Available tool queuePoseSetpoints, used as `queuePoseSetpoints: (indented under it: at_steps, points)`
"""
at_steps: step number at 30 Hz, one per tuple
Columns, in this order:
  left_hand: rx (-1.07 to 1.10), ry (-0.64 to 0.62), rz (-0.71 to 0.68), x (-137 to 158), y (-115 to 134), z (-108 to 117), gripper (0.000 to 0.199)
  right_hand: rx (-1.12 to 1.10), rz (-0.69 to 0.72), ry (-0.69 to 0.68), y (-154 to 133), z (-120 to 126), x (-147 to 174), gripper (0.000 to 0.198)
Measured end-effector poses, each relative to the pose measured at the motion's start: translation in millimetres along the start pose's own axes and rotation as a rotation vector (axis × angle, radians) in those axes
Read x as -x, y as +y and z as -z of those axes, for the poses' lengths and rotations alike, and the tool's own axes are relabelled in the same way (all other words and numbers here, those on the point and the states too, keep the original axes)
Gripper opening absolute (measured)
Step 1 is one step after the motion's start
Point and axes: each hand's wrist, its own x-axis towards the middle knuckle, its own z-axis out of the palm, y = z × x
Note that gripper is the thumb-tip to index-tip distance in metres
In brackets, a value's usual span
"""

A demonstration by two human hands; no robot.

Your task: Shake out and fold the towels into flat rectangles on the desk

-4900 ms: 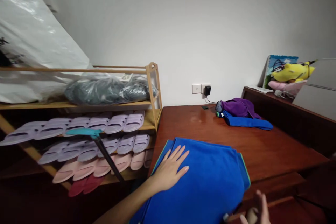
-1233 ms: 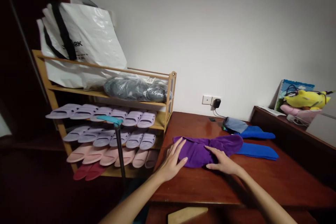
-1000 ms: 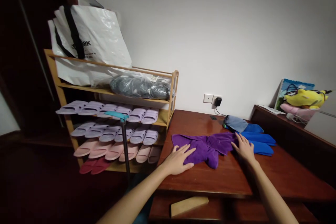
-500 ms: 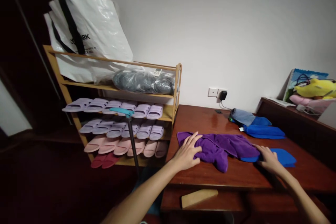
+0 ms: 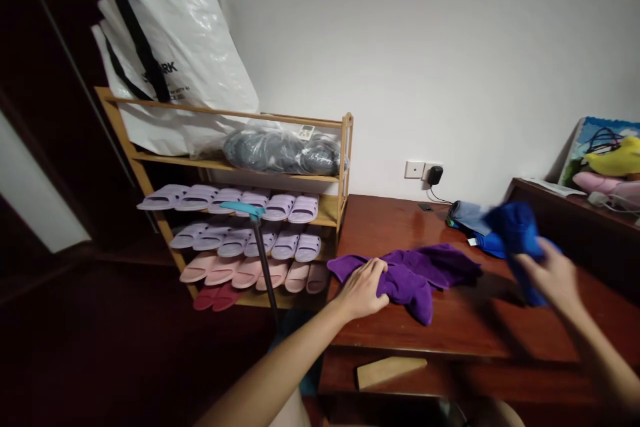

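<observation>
A crumpled purple cloth (image 5: 420,273) lies across the table's left half. My left hand (image 5: 367,287) is closed on its left part, fingers curled into the fabric. Off to the right, my right hand (image 5: 553,277) grips a folded blue cloth (image 5: 515,230) and holds it above the tabletop, somewhat blurred by motion. Behind that, a grey-blue folded cloth (image 5: 473,215) and another blue cloth (image 5: 490,245) with a white tag lie near the wall, partly hidden by the raised one.
A wooden rack (image 5: 345,153) with several rows of slippers (image 5: 250,237) stands left of the table (image 5: 380,227). It bears a large white bag (image 5: 190,47). A teal-topped pole (image 5: 263,253) stands before it. A wooden block (image 5: 390,371) lies below the tabletop; a raised ledge (image 5: 545,213) borders the right.
My right hand has picked up the blue cloth that lay beside the purple cloth and raised it. The purple cloth's right end is free. My left hand has curled into the purple fabric.
</observation>
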Motion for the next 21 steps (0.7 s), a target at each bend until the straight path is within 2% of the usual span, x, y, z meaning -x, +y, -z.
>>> queuePoseSetpoints:
  at_steps: [2,4,6,7,9,11,16,21]
  points:
    - [0.053,-0.018,-0.033,-0.4,0.5,-0.9,0.057,-0.084,0.226,-0.209,-54.9,-36.3,28.0,0.058]
    - [0.042,-0.044,-0.047,-1.6,1.1,-1.7,0.065,-0.122,0.387,-0.33,-100.7,-67.1,55.2,0.058]
    - [-0.002,-0.079,-0.027,-3.6,1.5,-2.1,0.071,-0.128,0.451,-0.381,-123.6,-85.1,71.0,0.062]
    - [-0.018,-0.099,-0.008,-4.7,1.5,-2.3,0.073,-0.124,0.472,-0.407,-124.7,-89.3,73.1,0.061]
    - [-0.034,-0.132,0.032,-6.4,1.0,-3.0,0.075,-0.108,0.485,-0.448,-108.4,-92.0,65.9,0.056]
    - [-0.035,-0.155,0.045,-7.2,-0.1,-4.4,0.071,-0.084,0.456,-0.461,-76.9,-93.4,48.6,0.052]
    - [-0.03,-0.218,0.046,-6.6,-2.7,-8.5,0.059,-0.039,0.267,-0.399,2.6,-109.4,1.4,0.052]
    - [-0.012,-0.229,0.082,-6.6,-0.7,-7.8,0.05,0.016,0.034,-0.279,52.9,-112.9,-24.6,0.053]
